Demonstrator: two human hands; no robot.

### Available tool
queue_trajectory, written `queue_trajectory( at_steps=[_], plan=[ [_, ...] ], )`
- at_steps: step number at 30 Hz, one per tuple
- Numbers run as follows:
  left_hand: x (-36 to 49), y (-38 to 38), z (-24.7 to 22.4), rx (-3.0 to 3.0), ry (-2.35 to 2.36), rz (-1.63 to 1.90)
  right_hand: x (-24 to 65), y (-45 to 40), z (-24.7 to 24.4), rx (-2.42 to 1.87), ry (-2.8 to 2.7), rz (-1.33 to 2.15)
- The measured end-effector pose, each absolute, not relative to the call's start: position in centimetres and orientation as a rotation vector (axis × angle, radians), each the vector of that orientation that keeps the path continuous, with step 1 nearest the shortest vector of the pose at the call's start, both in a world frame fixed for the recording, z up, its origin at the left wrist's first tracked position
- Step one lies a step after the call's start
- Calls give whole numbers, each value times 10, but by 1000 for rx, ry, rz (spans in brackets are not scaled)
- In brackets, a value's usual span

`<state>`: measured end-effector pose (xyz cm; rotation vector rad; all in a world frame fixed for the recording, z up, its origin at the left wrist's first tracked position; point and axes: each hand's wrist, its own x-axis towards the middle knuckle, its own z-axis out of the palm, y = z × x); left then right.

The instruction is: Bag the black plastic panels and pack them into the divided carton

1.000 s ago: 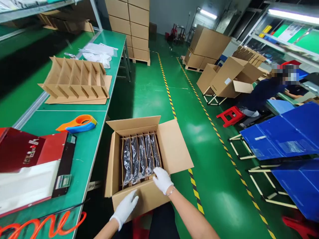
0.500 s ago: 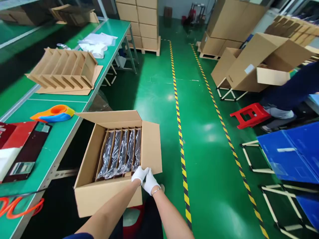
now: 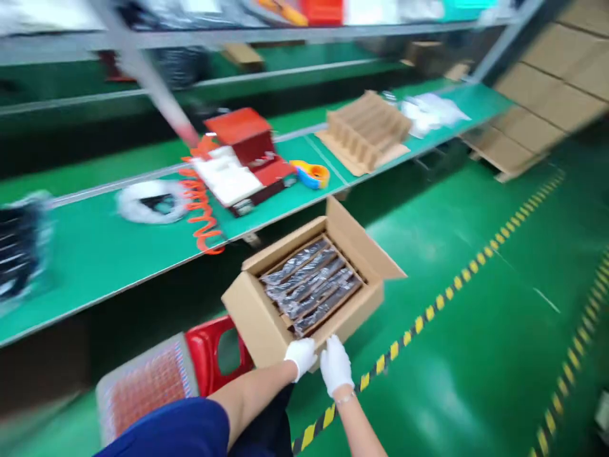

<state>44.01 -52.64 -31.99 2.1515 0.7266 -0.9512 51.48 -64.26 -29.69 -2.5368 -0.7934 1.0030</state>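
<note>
An open cardboard box (image 3: 259,320) sits low in front of me, turned at an angle. Inside, several dark items in clear plastic wrap (image 3: 311,282) stand in rows between cardboard dividers. My left hand (image 3: 301,357), in a white glove, grips the box at its near corner, fingers curled over the edge. Just to its right, my right hand (image 3: 336,367), also gloved, has its curled fingers on the near right side of the same box. The fingertips are partly hidden. One flap (image 3: 364,244) sticks out at the box's right.
A green workbench (image 3: 109,254) runs behind the box, carrying a red case (image 3: 247,158), an orange coiled hose (image 3: 197,209), a tape dispenser (image 3: 311,174) and a cardboard divider set (image 3: 368,130). A red stool (image 3: 209,355) stands left of the box. Striped floor tape (image 3: 419,322) lies at right.
My view has swung left, so the bench now fills the background and the box appears rotated. My hands have moved slightly apart along the box; the near right flap is now lower.
</note>
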Motion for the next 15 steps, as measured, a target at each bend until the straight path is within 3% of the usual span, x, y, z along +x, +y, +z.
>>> queue_trajectory(
  at_steps=[5,8,12,15],
  plan=[
    [452,-515,-328,2023,766,-881,631,-658,-321,-2501,-1277,824],
    [450,-516,-331,1990,774,-819,717,-662,-319,-2626,-1088,731],
    [450,-523,-342,1947,843,-645,812,-621,-296,-2828,-675,876],
    [449,-524,-350,1870,980,-496,844,-575,-287,-2682,-847,1058]
  ],
)
